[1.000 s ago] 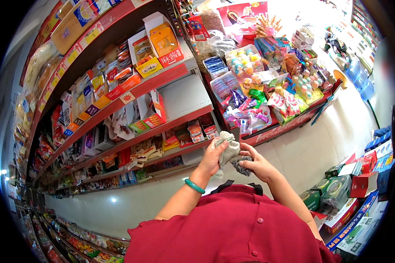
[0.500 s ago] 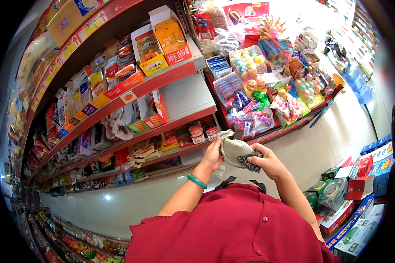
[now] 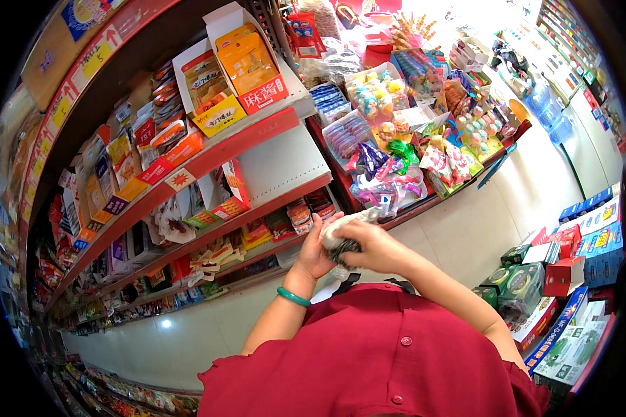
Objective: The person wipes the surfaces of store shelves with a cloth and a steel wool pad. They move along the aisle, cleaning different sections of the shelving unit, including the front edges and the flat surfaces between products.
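A pale knitted cloth [image 3: 355, 219], perhaps a glove, is bunched between my hands, with a dark grey speckled part mostly covered by my fingers. My left hand [image 3: 312, 251], wearing a green bangle [image 3: 292, 297] on its wrist, cups the cloth from the left. My right hand [image 3: 374, 247] lies over it from the right, fingers curled round it. Both are held in front of my red shirt [image 3: 368, 347], near the lower front edge of the candy display.
Red-edged shelves [image 3: 229, 132] with snack boxes rise on the left. A low display [image 3: 424, 198] heaped with candy packs stands ahead. Stacked boxes [image 3: 591, 258] lie on the right beside the tiled floor [image 3: 469, 212]; blue water jugs [image 3: 553, 125] stand farther back.
My right hand has moved left and up over the cloth, covering much of it and its dark part. My left hand has shifted slightly down and left.
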The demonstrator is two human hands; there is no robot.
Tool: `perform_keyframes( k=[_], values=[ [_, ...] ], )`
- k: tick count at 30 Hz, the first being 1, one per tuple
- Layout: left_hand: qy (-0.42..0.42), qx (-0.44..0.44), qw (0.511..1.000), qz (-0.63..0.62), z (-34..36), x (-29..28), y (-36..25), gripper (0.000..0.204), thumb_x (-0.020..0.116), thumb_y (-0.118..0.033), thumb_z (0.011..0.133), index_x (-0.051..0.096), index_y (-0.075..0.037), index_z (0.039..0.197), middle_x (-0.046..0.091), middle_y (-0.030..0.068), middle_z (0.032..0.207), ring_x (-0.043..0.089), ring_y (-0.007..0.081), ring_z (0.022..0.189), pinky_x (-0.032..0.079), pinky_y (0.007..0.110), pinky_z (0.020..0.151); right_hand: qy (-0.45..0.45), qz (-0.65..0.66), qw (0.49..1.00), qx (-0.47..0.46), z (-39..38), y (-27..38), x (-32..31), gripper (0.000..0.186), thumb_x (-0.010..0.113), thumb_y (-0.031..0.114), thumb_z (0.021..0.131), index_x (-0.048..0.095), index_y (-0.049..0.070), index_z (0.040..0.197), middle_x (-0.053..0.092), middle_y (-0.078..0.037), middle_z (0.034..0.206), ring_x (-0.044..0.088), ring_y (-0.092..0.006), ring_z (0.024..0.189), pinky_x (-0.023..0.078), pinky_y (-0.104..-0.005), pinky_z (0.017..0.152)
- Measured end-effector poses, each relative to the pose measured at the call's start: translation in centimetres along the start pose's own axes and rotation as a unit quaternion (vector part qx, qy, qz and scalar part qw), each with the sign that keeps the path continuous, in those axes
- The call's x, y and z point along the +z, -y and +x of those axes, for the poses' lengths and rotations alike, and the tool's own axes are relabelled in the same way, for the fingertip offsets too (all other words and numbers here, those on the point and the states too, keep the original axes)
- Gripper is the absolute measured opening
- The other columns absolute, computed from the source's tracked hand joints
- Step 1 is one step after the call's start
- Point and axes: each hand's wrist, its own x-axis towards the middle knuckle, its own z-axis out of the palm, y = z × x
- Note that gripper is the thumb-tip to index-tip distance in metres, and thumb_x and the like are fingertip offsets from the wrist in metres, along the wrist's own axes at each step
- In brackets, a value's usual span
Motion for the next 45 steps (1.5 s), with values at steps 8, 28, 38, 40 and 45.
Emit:
perform_keyframes(
  k=[8,28,38,40,45],
  values=[
    [-0.093,0.182,0.975,0.084,2.3,-1.3,-5.8,0.037,0.054,-0.021,0.093,0.048,-0.006,0.127,0.061,0.0129,0.111,0.062,0.0207,0.083,0.055,0.032,0.074,0.073,0.056,0.992,0.081,1.3,0.4,-0.1,0.068,0.065,0.01,0.074,0.042,0.006,0.138,0.061,-0.021,0.112,0.06,-0.0335,0.103,0.047,-0.0381,0.089],
    [-0.339,-0.029,0.453,0.824,17.1,-8.1,-18.5,0.071,0.044,-0.05,0.093,0.023,-0.011,0.148,0.021,0.0202,0.153,0.016,0.0364,0.142,0.012,0.049,0.115,-0.271,0.266,0.827,0.414,-10.6,-9.1,-0.4,0.05,0.062,0.004,0.08,0.054,0.005,0.129,0.06,-0.008,0.113,0.055,-0.0141,0.101,0.045,-0.0276,0.088],
    [-0.366,0.139,0.271,0.879,28.4,-13.6,-22.4,0.062,0.045,-0.047,0.092,0.042,-0.003,0.137,0.035,0.0242,0.144,0.03,0.0381,0.136,0.024,0.047,0.111,-0.358,0.316,0.732,0.485,-12.0,-9.5,1.8,0.05,0.062,0.004,0.079,0.054,0.004,0.128,0.061,-0.006,0.111,0.054,-0.013,0.104,0.043,-0.0275,0.091],
    [-0.289,0.199,0.272,0.896,28.0,-15.9,-22.0,0.06,0.046,-0.044,0.093,0.041,-0.004,0.137,0.035,0.0238,0.145,0.029,0.0374,0.137,0.024,0.048,0.111,-0.342,0.293,0.748,0.487,-12.4,-9.9,2.3,0.05,0.062,0.005,0.079,0.054,0.003,0.128,0.061,-0.006,0.111,0.054,-0.0138,0.104,0.044,-0.0276,0.091],
    [-0.11,0.211,0.315,0.919,24.3,-12.5,-15.6,0.056,0.05,-0.033,0.094,0.037,-0.009,0.143,0.03,0.0135,0.151,0.022,0.0302,0.142,0.023,0.048,0.112,-0.345,0.318,0.749,0.468,-12.4,-10.5,2.9,0.049,0.061,0.004,0.08,0.053,0.003,0.129,0.059,-0.006,0.111,0.053,-0.0144,0.104,0.043,-0.0276,0.091]
  ],
)
